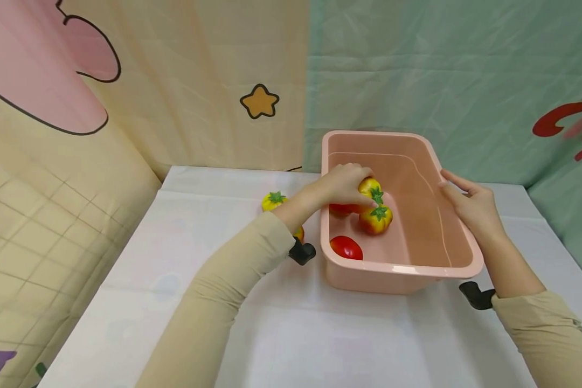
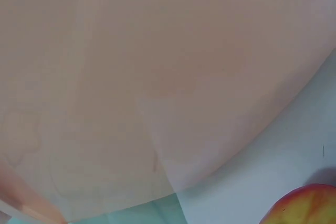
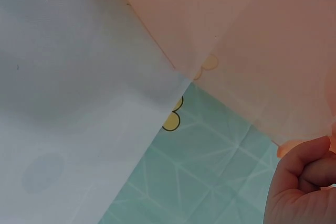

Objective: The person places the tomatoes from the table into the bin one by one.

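Note:
The pink bin (image 1: 402,272) stands on the table, its near end slightly askew. My left hand (image 1: 346,186) reaches over its left wall, with fingers and thumb round a yellow fruit (image 1: 370,187) with green leaves. Touching that one is a yellow-red fruit (image 1: 375,221); a red fruit (image 1: 340,210) lies partly under the hand, and another red one (image 1: 346,248) is near the front left corner. My right hand (image 1: 472,207) grips the bin's right rim; in the right wrist view, fingers of the hand (image 3: 302,184) curl at the bin's edge.
Left of the bin, a yellow fruit (image 1: 274,201) and a yellow-red one (image 1: 299,234) lie on the white table (image 1: 174,280), partly behind my left forearm. The left wrist view shows a red-yellow fruit (image 2: 304,207) beside the bin wall. A patterned curtain (image 1: 199,81) hangs behind.

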Demonstrator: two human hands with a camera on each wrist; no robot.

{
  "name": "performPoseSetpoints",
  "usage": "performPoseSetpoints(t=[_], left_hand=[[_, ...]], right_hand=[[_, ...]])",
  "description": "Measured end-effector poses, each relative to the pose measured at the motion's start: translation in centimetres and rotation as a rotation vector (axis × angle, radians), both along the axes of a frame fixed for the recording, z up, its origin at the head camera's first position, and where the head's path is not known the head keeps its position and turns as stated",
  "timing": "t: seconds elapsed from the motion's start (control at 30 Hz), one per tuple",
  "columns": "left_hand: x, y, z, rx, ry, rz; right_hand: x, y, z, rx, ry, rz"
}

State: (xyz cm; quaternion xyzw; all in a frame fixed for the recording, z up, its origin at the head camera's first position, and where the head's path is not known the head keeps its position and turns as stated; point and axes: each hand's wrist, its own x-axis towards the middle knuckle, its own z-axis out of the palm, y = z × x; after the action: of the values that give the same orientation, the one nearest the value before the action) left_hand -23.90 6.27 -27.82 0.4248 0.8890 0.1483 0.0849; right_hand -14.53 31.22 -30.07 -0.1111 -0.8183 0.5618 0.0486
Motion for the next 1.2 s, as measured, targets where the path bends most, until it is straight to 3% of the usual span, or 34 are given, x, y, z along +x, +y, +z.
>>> performPoseSetpoints(t=[0.13, 0.23, 0.37, 0.53, 0.7, 0.9, 1.2], left_hand=[[0.2, 0.3, -0.1, -0.083, 0.064, 0.007], [0.3, 0.3, 0.0, -0.063, 0.105, 0.003], [0.1, -0.7, 0.3, 0.133, 0.072, -0.014], [-0.8, -4.0, 0.8, 0.41, -0.013, -0.032], [-1.8, -8.3, 0.8, 0.516, -0.106, 0.026], [-2.5, -12.6, -1.1, 0.581, -0.23, 0.122], [-3.1, -16.5, -5.1, 0.687, -0.311, 0.243]], right_hand=[[0.1, 0.0, 0.0, 0.028, -0.006, -0.008], [0.1, 0.0, 0.0, 0.029, -0.005, -0.014], [0.1, 0.0, 0.0, -0.015, 0.002, -0.012], [0.1, 0.1, 0.0, 0.02, 0.0, -0.02], [0.2, 0.1, 0.2, 0.032, -0.005, -0.022], [0.1, 0.1, 0.1, 0.032, -0.005, -0.024], [0.0, -0.1, -0.1, 0.039, -0.017, -0.017]])
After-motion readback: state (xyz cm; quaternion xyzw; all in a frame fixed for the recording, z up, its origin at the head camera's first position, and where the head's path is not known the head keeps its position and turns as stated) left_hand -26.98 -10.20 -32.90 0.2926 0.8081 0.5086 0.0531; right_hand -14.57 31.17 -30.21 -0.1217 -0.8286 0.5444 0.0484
